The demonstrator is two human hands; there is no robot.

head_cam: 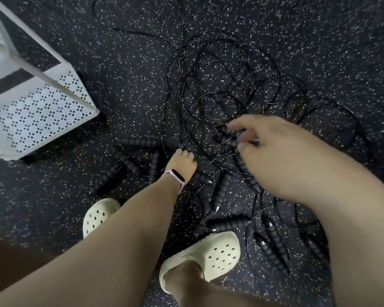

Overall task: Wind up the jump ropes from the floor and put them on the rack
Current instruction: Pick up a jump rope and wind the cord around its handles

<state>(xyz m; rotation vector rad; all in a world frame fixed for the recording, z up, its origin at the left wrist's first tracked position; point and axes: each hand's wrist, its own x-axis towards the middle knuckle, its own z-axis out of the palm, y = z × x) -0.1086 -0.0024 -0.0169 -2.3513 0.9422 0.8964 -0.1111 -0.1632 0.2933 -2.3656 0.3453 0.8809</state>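
Several black jump ropes (220, 89) lie in one tangle of thin cords on the speckled floor. Their ribbed black handles (222, 187) are scattered near my feet. My left hand (183, 162), with a pink band at the wrist, reaches down to the near edge of the tangle, and its fingers curl round cords there. A handle pokes out from under its palm. My right hand (275, 151) hovers higher, over the right side of the pile, blurred, fingers loosely spread and holding nothing. The white perforated rack (42, 111) stands at the left.
My feet in pale clogs (211, 253) stand just short of the handles, one clog (98, 216) further left. Cords loop out to the far right and up toward the top of the view. Dark speckled rubber floor (124, 74) lies between rack and ropes.
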